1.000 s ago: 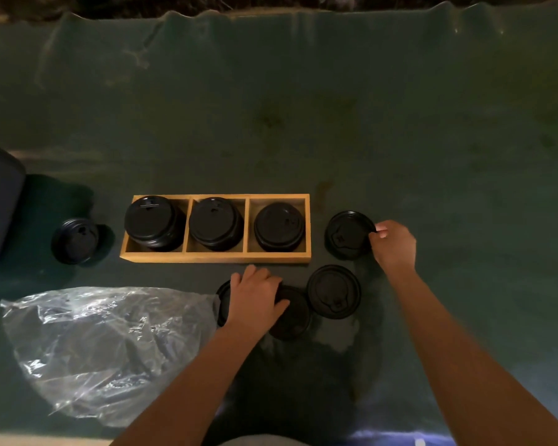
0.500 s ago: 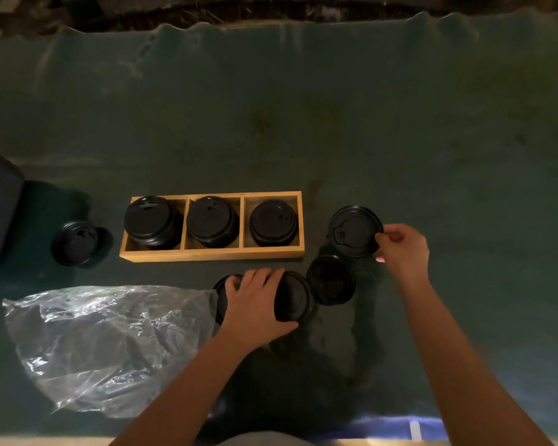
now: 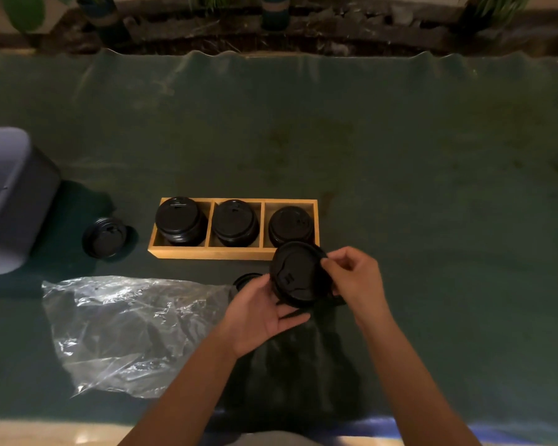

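Note:
A wooden tray (image 3: 207, 253) with three compartments sits on the green cloth; each compartment holds a stack of black cup lids (image 3: 180, 220). In front of its right end I hold a small stack of black lids (image 3: 298, 274) above the cloth. My left hand (image 3: 258, 312) cups the stack from below and the left. My right hand (image 3: 355, 275) pinches the top lid's right rim. Part of another black lid (image 3: 247, 280) shows on the cloth behind my left hand.
A loose black lid (image 3: 105, 237) lies left of the tray. A crumpled clear plastic bag (image 3: 126, 329) lies front left. A grey bin (image 3: 7, 201) stands at the far left edge. Plants and soil run along the cloth's far edge.
Both hands lifted lids off the cloth and came together; the right-hand lid now sits on the stack held by the left hand. The lid that lay between the hands is gone from the cloth.

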Motion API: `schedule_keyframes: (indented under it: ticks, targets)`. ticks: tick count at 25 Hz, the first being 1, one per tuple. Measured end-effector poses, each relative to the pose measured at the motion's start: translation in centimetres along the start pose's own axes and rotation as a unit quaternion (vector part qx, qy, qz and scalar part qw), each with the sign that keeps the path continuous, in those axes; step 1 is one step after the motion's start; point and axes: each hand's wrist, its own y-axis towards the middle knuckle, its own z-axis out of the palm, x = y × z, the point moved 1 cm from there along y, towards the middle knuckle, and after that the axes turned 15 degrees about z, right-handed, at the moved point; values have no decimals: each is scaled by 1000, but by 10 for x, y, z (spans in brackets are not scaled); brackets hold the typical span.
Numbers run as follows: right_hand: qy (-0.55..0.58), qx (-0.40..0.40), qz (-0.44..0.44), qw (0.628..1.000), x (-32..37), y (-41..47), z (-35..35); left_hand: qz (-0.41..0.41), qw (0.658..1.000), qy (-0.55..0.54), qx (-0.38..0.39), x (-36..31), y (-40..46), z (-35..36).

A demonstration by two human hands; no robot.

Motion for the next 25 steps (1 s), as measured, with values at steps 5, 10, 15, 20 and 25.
schedule_keyframes:
  ticks: [5, 10, 15, 20, 25]
  targets:
    - [-139, -38, -104, 984, -14, -15, 27, -20, 998, -51, 0, 4, -12, -8]
    - [-137, -183, -49, 972, -39, 12, -7, -21, 993, -114, -6, 5, -20, -22]
    - [-295, -163, 85, 937, -69, 40, -29, 7, 990, -134, -29, 2, -20, -32]
    - [-71, -193, 43, 978, -42, 28, -35, 13, 993, -94, -70, -4, -15, -34]
    - [3, -20, -37, 999, 2, -12, 12, 24, 993, -41, -104, -6, -8, -27]
